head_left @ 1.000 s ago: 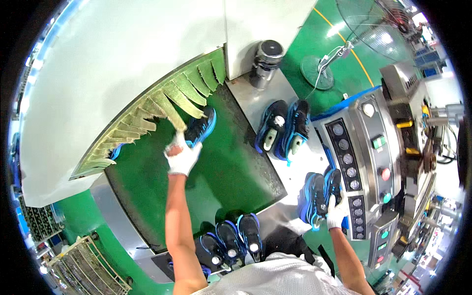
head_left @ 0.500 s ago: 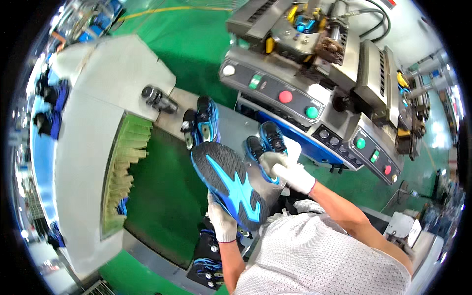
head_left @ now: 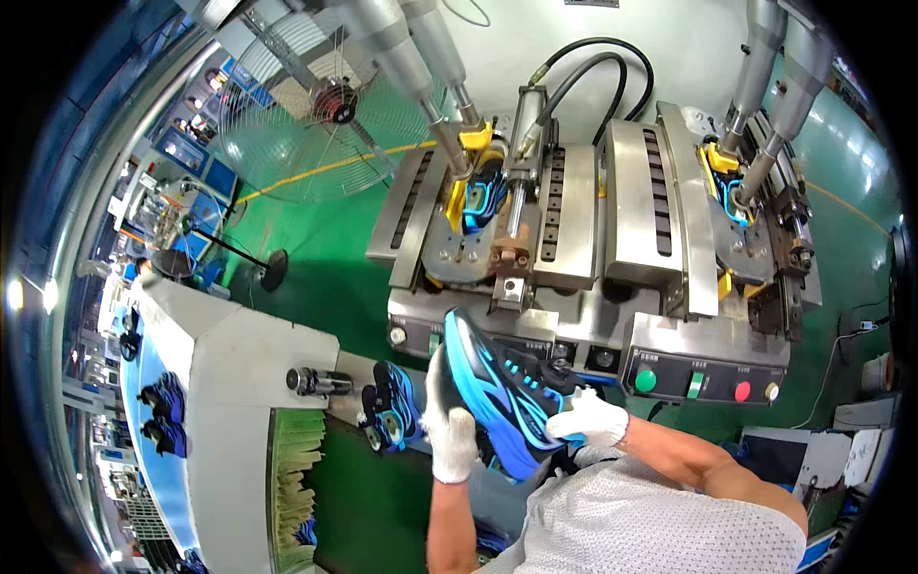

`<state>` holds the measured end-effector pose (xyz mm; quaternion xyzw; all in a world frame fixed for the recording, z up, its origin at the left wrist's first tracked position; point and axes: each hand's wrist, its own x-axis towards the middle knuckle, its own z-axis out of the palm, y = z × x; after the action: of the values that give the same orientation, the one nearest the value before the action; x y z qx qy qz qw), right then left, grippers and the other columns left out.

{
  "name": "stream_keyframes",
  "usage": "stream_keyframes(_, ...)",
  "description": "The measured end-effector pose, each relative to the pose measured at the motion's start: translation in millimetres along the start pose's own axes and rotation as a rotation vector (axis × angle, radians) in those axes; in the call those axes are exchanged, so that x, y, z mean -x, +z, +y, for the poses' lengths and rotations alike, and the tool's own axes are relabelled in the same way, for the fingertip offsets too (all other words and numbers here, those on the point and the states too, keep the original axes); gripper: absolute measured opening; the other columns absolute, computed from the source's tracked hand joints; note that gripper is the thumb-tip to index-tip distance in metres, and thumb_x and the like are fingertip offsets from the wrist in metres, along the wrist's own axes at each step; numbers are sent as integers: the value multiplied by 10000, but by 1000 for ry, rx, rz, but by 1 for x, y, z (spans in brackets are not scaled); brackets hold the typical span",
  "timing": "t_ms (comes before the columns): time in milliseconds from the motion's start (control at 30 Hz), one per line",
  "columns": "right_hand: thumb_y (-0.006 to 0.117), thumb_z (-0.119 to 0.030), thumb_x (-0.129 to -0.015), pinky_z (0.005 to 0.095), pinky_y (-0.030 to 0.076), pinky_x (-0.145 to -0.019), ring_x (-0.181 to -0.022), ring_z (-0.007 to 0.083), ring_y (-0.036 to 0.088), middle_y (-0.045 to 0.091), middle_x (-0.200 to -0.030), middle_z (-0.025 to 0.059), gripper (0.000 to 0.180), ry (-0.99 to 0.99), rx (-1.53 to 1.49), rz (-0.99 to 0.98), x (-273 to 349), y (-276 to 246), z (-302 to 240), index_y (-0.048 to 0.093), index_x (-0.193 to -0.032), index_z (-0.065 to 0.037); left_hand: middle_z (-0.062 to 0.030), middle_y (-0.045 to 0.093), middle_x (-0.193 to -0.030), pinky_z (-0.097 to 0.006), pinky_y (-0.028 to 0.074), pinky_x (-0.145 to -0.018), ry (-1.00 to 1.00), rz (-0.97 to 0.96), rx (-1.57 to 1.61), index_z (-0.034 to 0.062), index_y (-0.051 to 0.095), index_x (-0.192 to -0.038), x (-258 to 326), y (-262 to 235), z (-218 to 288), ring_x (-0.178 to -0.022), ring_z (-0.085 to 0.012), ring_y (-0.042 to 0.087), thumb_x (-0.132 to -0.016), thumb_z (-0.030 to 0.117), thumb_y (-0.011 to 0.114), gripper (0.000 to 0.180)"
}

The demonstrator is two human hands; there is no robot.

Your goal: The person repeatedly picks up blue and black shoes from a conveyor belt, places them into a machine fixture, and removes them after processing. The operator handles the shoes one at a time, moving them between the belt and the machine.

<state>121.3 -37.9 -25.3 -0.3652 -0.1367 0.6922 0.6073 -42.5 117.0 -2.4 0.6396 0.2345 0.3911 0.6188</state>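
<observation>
I hold a blue and black sports shoe in front of my chest, its sole turned toward me and to the left. My left hand, in a white glove, grips the sole side near the toe. My right hand, also gloved, holds the shoe's upper from the right. Straight ahead stands a grey metal press machine with two stations. The left station has a blue shoe clamped in yellow holders, and the right station holds another.
A pair of blue shoes lies on the green conveyor belt at my left, beside a white tunnel housing with yellowish strip curtains. A large floor fan stands behind. Green and red buttons sit on the machine's front panel.
My view has swung from the conveyor to face the press machine. The shoe, picked off the belt earlier, is now held up in both hands closer to the machine.
</observation>
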Motion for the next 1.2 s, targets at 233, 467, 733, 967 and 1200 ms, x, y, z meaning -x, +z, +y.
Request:
stream_keyframes(233,766,22,-781,328,576,-853,-998,167,677,696,-1171,94,696,-183,-99,242,47,-85,-58,511,-1428,-11,-216,509,-1447,-405,480,-1061,-39,-174,-636,-20,427,-1471,-244,48,-84,-1315,-317,539,-968,294,670,641)
stream_keyframes(467,806,-26,-740,397,523,-1031,-1190,245,613,586,-1376,145,894,-459,-74,411,96,-95,-61,361,-1513,44,-248,512,-1410,-491,440,-1051,80,-22,-1215,31,445,-1439,-379,74,-202,-1295,-398,521,-817,464,760,821)
stream_keyframes(733,798,-66,-780,391,554,-920,-1043,226,661,659,-1235,109,518,-216,153,701,81,-108,-39,608,-1255,16,-237,651,-1275,-482,489,-1000,-167,-107,-1306,15,537,-1333,-411,63,-132,-1173,-400,634,-764,476,791,775)
stream_keyframes(967,690,-18,-862,317,551,-750,-853,154,657,676,-1030,40,313,-353,-84,637,0,-38,-91,654,-1170,-59,-196,678,-1183,-384,502,-975,21,108,-803,-18,570,-1302,-263,-11,-13,-1104,-283,662,-760,283,833,674)
stream_keyframes(1200,689,-20,-910,359,613,-802,-892,221,717,723,-1045,93,227,-343,-149,267,-232,-8,-169,659,-1134,-20,-160,681,-1145,-396,523,-936,-153,283,-865,25,622,-1209,-32,-128,-25,-1047,-299,675,-695,220,870,604)
